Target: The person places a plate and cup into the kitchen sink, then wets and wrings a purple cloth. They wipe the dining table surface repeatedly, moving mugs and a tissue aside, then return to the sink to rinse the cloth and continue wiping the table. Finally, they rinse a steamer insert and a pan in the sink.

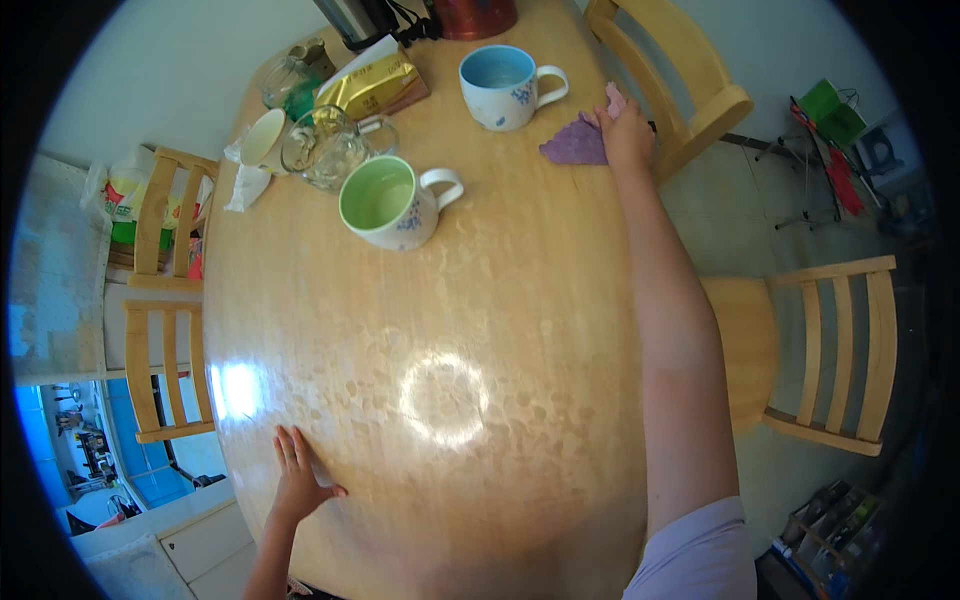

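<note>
My right hand reaches far out to the table's right edge, its fingers closed on a purple and pink cloth that lies on the wooden tabletop. To the left of the cloth stands a white mug with a blue inside, its handle towards my hand. A white mug with a green inside stands nearer to me. My left hand rests on the table near its front left edge, thumb spread from the fingers, holding nothing. Wet-looking marks spread over the middle of the tabletop.
Behind the green mug are a glass pitcher or mug, a tilted cup, a green glass jar and a gold tissue pack. A metal kettle and a red container stand at the far end. Wooden chairs flank the table.
</note>
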The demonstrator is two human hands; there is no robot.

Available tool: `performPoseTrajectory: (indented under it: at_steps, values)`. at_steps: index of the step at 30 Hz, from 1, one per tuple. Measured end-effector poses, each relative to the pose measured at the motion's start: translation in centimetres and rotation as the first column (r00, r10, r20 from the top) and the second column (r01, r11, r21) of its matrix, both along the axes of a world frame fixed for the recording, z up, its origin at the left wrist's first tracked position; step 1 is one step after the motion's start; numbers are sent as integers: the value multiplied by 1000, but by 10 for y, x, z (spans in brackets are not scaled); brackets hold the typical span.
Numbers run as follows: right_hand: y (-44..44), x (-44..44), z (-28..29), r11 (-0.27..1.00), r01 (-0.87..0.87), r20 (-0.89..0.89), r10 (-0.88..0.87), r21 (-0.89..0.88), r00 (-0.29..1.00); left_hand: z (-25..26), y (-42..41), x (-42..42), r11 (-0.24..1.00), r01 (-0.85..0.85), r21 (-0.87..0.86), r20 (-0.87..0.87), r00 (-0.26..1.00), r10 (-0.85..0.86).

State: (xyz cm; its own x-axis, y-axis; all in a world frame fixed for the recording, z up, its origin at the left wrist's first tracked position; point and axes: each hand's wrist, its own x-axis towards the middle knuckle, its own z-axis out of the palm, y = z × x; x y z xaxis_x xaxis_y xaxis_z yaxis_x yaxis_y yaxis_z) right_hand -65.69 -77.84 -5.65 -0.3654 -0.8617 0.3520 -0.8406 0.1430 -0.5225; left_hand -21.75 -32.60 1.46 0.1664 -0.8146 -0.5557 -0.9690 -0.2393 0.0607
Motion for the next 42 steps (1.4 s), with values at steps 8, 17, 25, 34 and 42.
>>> performPoseTrajectory:
  at_steps: [8, 17, 25, 34, 42]
  values:
    - [198, -17, -7, 991, -105, -61, 110, 80, 992, -5, 4, 4, 1000, -14, -8, 8, 1000, 14]
    - [471, -33, 14, 954, -93, -22, 104, 284, 994, 2, -3, -2, 998, -31, 58, 22, 999, 29]
    - [692, -35, 24, 976, 1, 15, -5, 216, 1000, -14, 8, 16, 986, 118, -115, -2, 993, -119]
    - [778, 56, -5, 919, 388, 14, -389, 65, 921, 44, 158, 94, 910, 42, -413, -406, 886, -225]
    - [790, 304, 3, 934, 323, 337, -356, 151, 872, 36, 279, 166, 939, -223, -262, -591, 806, 26]
